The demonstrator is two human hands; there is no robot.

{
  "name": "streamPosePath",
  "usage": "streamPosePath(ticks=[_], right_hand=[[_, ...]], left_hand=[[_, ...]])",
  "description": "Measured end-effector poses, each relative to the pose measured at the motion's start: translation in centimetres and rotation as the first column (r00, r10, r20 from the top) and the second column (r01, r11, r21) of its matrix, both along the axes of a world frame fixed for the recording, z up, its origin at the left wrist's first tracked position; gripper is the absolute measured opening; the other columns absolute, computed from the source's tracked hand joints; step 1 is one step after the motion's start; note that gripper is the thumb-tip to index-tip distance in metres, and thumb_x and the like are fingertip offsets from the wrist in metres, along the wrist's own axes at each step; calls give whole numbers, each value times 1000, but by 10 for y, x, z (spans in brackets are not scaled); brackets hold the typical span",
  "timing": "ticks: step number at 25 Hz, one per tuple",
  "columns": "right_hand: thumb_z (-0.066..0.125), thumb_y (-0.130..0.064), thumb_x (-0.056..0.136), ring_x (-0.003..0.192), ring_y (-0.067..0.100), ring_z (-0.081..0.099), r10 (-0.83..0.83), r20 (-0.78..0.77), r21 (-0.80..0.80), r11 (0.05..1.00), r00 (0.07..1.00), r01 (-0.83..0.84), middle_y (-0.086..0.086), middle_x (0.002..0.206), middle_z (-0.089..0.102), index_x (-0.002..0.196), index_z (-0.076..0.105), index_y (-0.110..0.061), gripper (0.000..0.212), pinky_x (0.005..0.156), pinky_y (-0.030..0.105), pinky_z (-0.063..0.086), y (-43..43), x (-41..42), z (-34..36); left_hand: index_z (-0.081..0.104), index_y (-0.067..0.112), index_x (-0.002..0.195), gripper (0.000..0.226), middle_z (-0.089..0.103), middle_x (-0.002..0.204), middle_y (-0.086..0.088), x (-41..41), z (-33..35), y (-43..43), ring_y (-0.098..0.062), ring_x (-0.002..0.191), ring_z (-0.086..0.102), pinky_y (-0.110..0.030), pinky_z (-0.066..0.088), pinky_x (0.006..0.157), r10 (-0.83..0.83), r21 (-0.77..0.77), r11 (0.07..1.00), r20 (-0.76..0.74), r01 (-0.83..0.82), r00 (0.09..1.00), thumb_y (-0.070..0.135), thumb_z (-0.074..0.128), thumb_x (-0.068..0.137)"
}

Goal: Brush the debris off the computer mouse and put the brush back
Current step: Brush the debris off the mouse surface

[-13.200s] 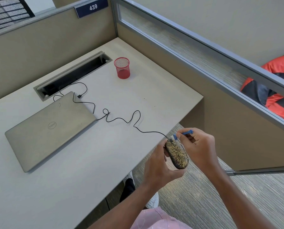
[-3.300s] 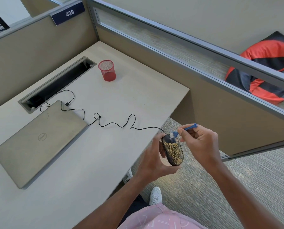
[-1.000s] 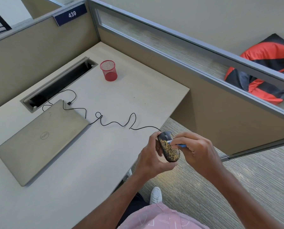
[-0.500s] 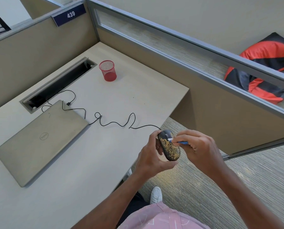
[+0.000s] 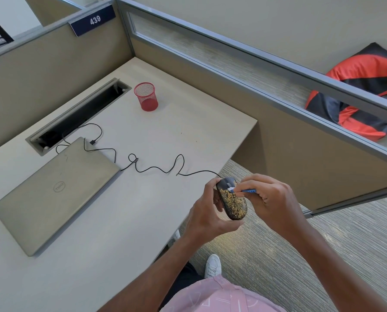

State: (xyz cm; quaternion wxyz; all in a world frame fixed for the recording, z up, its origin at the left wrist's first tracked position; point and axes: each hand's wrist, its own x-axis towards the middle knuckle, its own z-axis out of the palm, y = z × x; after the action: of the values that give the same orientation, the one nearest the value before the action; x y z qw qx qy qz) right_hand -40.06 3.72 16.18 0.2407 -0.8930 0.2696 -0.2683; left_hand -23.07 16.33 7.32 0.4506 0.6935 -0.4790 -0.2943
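The brush [image 5: 247,190]'s blue handle is mostly hidden inside the right hand [image 5: 271,199]'s curled fingers [image 5: 253,180]. The left hand [image 5: 207,212] covers the computer mouse [image 5: 233,201]'s left flank and underside. The picture's left and near edges cut off the worktop [image 5: 143,210]. At far right, a partition rail [image 5: 266,60] crosses a red-and-black fabric bundle [image 5: 368,66].

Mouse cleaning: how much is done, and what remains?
Done: only the front end of the mouse looks free of debris. In hand: the left hand holds the mouse past the desk edge while the right hand sets the brush against its front part. Left: the grains on middle and rear, then putting the brush back.
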Motion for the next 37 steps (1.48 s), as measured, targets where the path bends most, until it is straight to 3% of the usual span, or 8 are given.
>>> streamPosePath(ticks=[6,10,16,22,29,32,35,37], right_hand=[[89,-4,93,85,16,80,-22,63,16,1000,998,21,-8,103,83,102,90,-18,17,70,40,66,-2,5,2],[92,1,87,86,21,81,-1,-2,-76,997,1000,0,-3,104,85,103,90,-16,24,68,41,66,0,13,0],[94,4,83,84,20,80,26,-32,-140,990,999,-30,-3,98,85,95,89,-15,23,70,37,65,8,8,1],[94,5,84,85,22,82,-3,-3,-134,991,1000,2,-1,102,85,102,90,-15,27,67,39,65,4,14,2],[85,6,82,83,26,80,49,-68,-204,977,996,-62,-5,100,84,96,88,-18,28,67,41,63,8,20,-5],[75,-3,85,81,24,79,78,-95,-226,969,992,-98,-7,98,84,93,87,-20,22,66,41,62,12,14,-4],[86,5,81,81,25,79,82,-102,-207,973,991,-102,-5,98,84,95,88,-18,27,68,42,63,13,12,-2],[86,4,83,83,24,80,79,-85,-203,975,993,-95,-5,100,84,97,88,-17,26,70,41,63,11,14,0]], left_hand=[[30,68,149,115,68,117,27,-3,-2,-4,-19,96,71,-9,51,74,-6,-52,999,-13,6,1000,49,109,68],[31,66,150,115,69,113,21,-5,-2,-6,-21,94,71,-9,50,73,-9,-68,998,-9,8,1000,48,109,68],[28,68,149,114,67,114,31,-6,-5,-6,-16,96,72,-8,50,73,10,-61,998,7,-9,1000,50,107,69],[30,67,149,114,69,113,23,-7,-7,-8,-17,92,71,-9,52,72,12,-52,999,-12,-13,1000,50,109,68],[39,39,159,112,68,103,28,-8,-5,-6,-9,91,71,-8,52,74,2,-8,1000,-1,-2,1000,53,102,68],[37,48,156,109,68,103,31,-8,-4,-6,-10,91,72,-9,53,74,3,5,1000,11,-3,1000,56,98,67],[27,70,147,108,67,109,36,-8,1,-5,-8,92,71,-8,52,74,-1,-10,1000,3,1,1000,53,98,67],[26,73,147,111,66,112,37,-8,1,-6,-8,93,70,-7,52,75,-9,-16,1000,-3,9,1000,50,101,69]])
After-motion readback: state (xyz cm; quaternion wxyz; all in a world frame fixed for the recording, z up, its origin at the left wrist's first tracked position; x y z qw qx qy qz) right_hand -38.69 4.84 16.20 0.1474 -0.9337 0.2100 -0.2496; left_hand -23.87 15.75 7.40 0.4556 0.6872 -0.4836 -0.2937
